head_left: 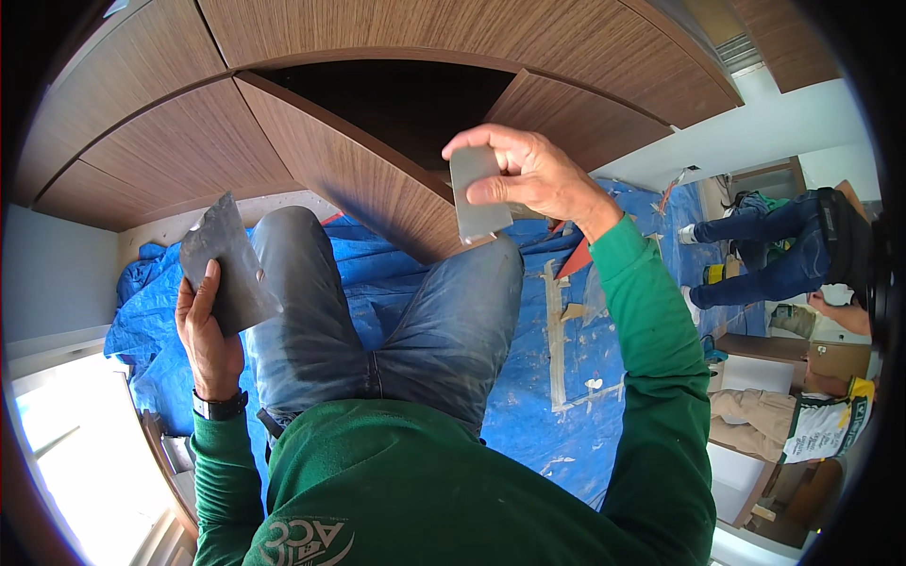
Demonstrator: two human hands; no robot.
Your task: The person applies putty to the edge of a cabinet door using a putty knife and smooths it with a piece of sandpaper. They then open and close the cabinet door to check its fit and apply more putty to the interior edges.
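My left hand is closed on a thin dark grey sheet with an uneven upper edge and a few pale specks, its thumb lying across the sheet's face. My right hand is raised in front of the cabinet and pinches a flat, light grey rectangular plate between thumb and fingers. Behind that plate stands a wood-grain cabinet door, swung out from a dark opening. The plate overlaps the door's edge in view; whether they touch I cannot tell.
Wood-grain cabinet panels run across the far side. A wrinkled blue tarp with tape strips covers the floor around my knees. A person in jeans bends at the right, near another person's beige trousers. A bright window is at left.
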